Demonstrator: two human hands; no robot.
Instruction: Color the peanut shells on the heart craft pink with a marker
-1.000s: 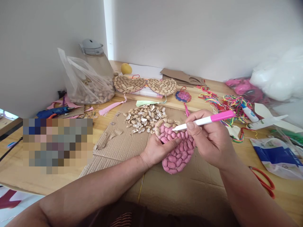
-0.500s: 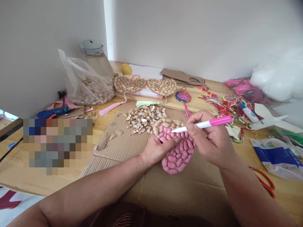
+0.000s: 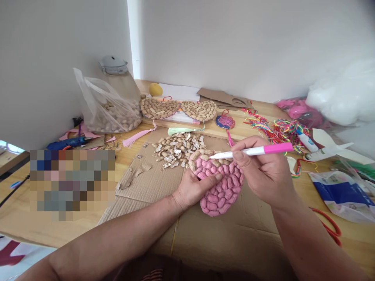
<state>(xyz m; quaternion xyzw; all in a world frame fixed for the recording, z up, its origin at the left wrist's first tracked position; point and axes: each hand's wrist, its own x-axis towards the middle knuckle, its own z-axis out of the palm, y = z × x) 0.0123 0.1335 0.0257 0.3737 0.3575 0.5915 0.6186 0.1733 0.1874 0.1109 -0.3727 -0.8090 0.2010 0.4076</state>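
Note:
My left hand point(image 3: 195, 189) grips the left side of a peanut-shell plaque point(image 3: 221, 195), its thumb lying across the front. Most of the shells on it are pink; those along the upper edge are bare tan. A white marker pen point(image 3: 243, 152) with a pink end is pinched in my right hand point(image 3: 263, 171). Its tip points left and is at the tan shells near the plaque's top; whether it touches them I cannot tell. Behind the plaque, a heap of loose peanut shells point(image 3: 178, 148) lies on a flattened cardboard sheet point(image 3: 146, 191).
Two peanut-shell hearts with tassels point(image 3: 159, 109) lie at the back, near a small round blue-and-pink ornament point(image 3: 225, 121). A plastic bag of peanuts point(image 3: 113, 113) stands at left. Tangled colored cords point(image 3: 281, 130), a glue bottle point(image 3: 307, 139) and red-handled scissors point(image 3: 332, 226) are at right.
The marker's tip has moved slightly up and left, from the pink shells to the tan ones at the top edge. My left hand still holds the plaque.

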